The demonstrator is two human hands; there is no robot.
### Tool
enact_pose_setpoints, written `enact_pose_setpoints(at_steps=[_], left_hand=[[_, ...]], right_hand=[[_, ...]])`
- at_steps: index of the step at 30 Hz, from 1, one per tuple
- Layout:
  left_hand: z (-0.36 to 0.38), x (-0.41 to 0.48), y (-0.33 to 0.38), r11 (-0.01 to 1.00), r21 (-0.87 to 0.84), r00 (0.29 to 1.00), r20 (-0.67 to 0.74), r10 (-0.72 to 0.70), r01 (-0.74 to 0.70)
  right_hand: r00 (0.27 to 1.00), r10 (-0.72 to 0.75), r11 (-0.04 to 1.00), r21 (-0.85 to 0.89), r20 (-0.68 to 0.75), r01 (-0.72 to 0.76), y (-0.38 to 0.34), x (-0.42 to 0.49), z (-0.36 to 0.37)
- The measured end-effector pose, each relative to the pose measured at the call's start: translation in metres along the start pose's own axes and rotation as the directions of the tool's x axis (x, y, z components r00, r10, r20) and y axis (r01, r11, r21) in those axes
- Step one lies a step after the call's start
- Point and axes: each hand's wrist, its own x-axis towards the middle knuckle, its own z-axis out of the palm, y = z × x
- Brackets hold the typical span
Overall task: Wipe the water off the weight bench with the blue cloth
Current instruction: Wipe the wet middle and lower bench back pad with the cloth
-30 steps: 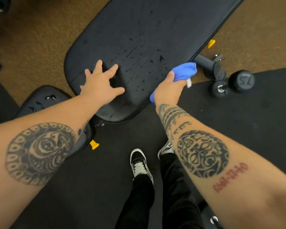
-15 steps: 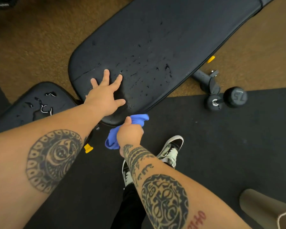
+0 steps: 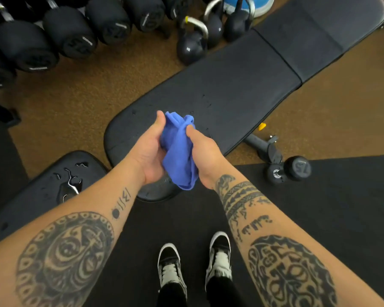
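The black padded weight bench point(image 3: 231, 85) runs from the centre up to the top right, with scattered water drops on its near end. Its separate seat pad point(image 3: 31, 196) at lower left carries a puddle of water. The blue cloth point(image 3: 179, 151) is bunched up and held in the air above the bench's near end. My left hand point(image 3: 150, 151) cups it from the left, palm turned inward. My right hand point(image 3: 203, 156) grips it from the right, thumb on top.
A dumbbell marked 75 point(image 3: 290, 169) lies on the floor right of the bench, beside the bench's foot point(image 3: 266, 147). Several kettlebells point(image 3: 193, 41) stand behind the bench, and a dumbbell rack point(image 3: 42, 36) fills the top left. My shoes point(image 3: 195, 264) stand on the black mat.
My left hand has lifted off the bench pad. Both hands have come together above the bench's near end, holding the cloth between them. The view has tilted up, showing the rack and kettlebells.
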Motion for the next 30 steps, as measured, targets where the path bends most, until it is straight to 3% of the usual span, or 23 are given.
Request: enact_pose_setpoints(at_steps=[2, 5, 9, 13, 16, 20, 23, 26, 28, 30], left_hand=[[0.005, 0.001, -0.003, 0.992, 0.102, 0.997, 0.022, 0.067, -0.069], [0.012, 0.003, -0.006, 0.924, 0.371, 0.989, -0.075, 0.129, -0.093], [0.031, 0.003, -0.006, 0.863, 0.481, 0.971, -0.088, 0.224, -0.156], [0.061, 0.002, 0.003, 0.870, 0.453, 0.956, -0.113, 0.271, -0.193], [0.083, 0.001, 0.011, 0.713, 0.661, 0.944, -0.021, 0.330, -0.235], [0.107, 0.001, 0.021, 0.592, 0.731, 0.889, 0.045, 0.455, -0.340], [0.124, 0.002, 0.024, 0.568, 0.737, 0.848, 0.013, 0.530, -0.366], [0.143, 0.010, 0.027, 0.635, 0.675, 0.851, -0.018, 0.524, -0.377], [0.154, 0.017, 0.027, 0.645, 0.679, 0.858, -0.045, 0.512, -0.350], [0.161, 0.024, 0.024, 0.658, 0.685, 0.861, -0.091, 0.501, -0.311]], right_hand=[[0.999, -0.046, 0.993, -0.106, 0.011, 0.047, -0.010, -0.004, -0.016], [0.991, -0.133, 0.947, -0.295, 0.005, 0.129, -0.022, -0.013, -0.044], [0.994, -0.082, 0.984, -0.163, -0.070, 0.070, -0.034, -0.020, -0.086], [0.996, -0.090, 0.985, -0.151, -0.005, 0.089, -0.044, -0.029, -0.108], [0.970, -0.205, 0.950, -0.213, 0.127, 0.228, -0.045, -0.037, -0.109], [0.905, -0.426, 0.837, -0.383, -0.007, 0.391, -0.051, -0.040, -0.122], [0.921, -0.385, 0.882, -0.316, -0.054, 0.350, -0.068, -0.040, -0.141], [0.963, -0.270, 0.959, -0.093, -0.018, 0.268, -0.090, -0.039, -0.153], [0.976, -0.205, 0.979, -0.005, 0.075, 0.206, -0.104, -0.037, -0.161], [0.956, -0.156, 0.986, -0.026, 0.250, 0.167, -0.111, -0.037, -0.168]])
